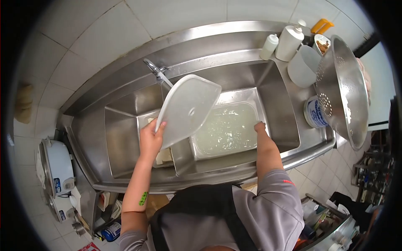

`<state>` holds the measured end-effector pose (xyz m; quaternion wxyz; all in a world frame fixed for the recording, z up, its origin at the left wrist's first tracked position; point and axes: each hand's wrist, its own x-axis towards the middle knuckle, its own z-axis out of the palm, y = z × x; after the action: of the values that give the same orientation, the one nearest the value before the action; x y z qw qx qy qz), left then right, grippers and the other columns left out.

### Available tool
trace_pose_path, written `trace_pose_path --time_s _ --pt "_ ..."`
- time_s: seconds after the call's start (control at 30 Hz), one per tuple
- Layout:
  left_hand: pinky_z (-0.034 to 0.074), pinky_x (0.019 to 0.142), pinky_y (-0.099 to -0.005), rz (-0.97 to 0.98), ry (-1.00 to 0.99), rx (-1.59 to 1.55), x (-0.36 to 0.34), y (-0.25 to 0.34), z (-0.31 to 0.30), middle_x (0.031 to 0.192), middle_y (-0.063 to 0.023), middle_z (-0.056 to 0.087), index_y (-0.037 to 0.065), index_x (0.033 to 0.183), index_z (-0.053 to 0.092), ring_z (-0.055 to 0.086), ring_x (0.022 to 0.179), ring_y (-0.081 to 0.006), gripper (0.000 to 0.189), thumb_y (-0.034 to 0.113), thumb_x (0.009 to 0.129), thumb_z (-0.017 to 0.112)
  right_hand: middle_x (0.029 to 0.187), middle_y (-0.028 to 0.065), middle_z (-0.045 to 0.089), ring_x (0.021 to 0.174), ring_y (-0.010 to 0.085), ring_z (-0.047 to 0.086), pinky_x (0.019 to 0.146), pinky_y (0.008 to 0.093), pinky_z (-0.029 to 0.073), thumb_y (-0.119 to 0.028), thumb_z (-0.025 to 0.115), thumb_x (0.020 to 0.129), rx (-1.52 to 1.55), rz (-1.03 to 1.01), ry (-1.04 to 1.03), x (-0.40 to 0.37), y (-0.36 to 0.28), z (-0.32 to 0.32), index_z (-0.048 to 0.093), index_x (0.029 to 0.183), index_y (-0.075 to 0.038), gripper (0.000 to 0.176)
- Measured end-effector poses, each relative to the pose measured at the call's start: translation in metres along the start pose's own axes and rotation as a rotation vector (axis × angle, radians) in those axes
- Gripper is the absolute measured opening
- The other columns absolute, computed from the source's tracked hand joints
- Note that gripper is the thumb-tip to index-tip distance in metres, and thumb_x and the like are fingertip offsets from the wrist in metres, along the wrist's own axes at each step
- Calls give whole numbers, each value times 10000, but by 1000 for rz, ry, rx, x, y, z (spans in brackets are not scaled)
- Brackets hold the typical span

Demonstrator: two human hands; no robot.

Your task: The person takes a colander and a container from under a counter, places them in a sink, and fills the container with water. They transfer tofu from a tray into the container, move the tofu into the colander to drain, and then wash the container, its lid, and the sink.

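Observation:
My left hand (151, 137) grips the edge of a translucent white plastic lid (190, 106), thumb on top. The lid is tilted over the divider between the two sink basins and covers part of a tub below. That clear plastic tub (201, 155) sits in the right basin with cloudy, rippling water (228, 129) in it. My right hand (260, 126) is closed at the tub's right rim; its fingertips are partly hidden. Just above the lid is the faucet (155, 70). Pale blocks (164, 156) lie in a container in the left basin, partly behind my left hand.
A large perforated steel colander (349, 92) leans at the right end of the counter. Near it stand a white tub with blue lettering (315, 112), a translucent container (303, 67), a pump bottle (289, 43) and a squeeze bottle (269, 47). A white appliance (58, 161) is at left.

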<state>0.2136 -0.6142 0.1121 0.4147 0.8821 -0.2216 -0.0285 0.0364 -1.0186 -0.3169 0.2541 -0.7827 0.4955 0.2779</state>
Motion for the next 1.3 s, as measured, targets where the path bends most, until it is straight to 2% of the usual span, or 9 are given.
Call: trace_pose_path --time_s 0.07,0.13,0.3,0.37,0.5,0.63,0.97,1.1,1.3 --pt "415 564 -250 -79 -19 3 1 7 -3 693 -124 610 39 988 600 508 569 -104 217 160 810 571 1286 135 381 1207 327 319 960 435 301 -227 474 749 86 33 60 -31 -8 -36 463 1163 13 479" --pt "426 584 -251 -125 -41 -48 0 3 0 720 -132 621 41 978 605 541 617 -95 206 152 809 571 1225 126 459 1146 282 419 946 415 326 -296 500 752 -136 -59 -181 -15 0 -49 530 1120 -62 438" --pt "443 613 -264 -87 21 -62 0 3 4 756 -153 625 38 974 607 602 677 -147 200 140 805 573 1068 171 564 986 256 548 853 323 418 -268 691 664 70 -207 -39 -1 11 -11 561 1016 50 492" --pt "447 619 -269 -127 3 -46 -3 6 1 764 -160 624 37 977 606 616 690 -169 202 137 805 572 920 164 610 818 273 597 730 355 476 -212 707 654 377 12 -37 2 16 -3 590 928 54 399" --pt "447 616 -270 -149 -22 -16 1 14 -1 763 -174 617 38 978 603 617 670 -206 203 134 803 569 701 135 579 555 262 560 492 401 486 -191 691 675 293 -14 -231 13 34 1 583 825 32 289" --pt "441 600 -293 -147 -73 40 -4 23 -1 748 -181 603 41 956 606 601 653 -254 191 144 800 565 724 124 587 582 283 590 452 438 503 -50 621 658 619 -179 -206 -40 18 -47 559 901 10 258" --pt "437 626 -373 -75 -104 153 -13 19 6 779 -162 595 106 963 606 564 704 -328 194 175 793 545 700 127 587 558 276 587 412 409 482 -25 541 592 572 -240 -109 -105 8 -112 578 829 -3 242" --pt "411 557 -334 36 -50 114 -14 11 16 694 -166 582 91 950 610 526 574 -293 196 198 790 571 638 80 587 580 200 564 569 359 465 -58 537 575 522 -452 151 -137 -18 -158 607 727 -15 174" --pt "446 627 -385 41 -55 107 -21 14 14 814 -147 605 123 965 614 569 721 -328 196 171 785 552 644 160 587 680 275 599 648 368 459 -133 535 595 112 -626 497 -202 -72 -206 621 752 -36 204"
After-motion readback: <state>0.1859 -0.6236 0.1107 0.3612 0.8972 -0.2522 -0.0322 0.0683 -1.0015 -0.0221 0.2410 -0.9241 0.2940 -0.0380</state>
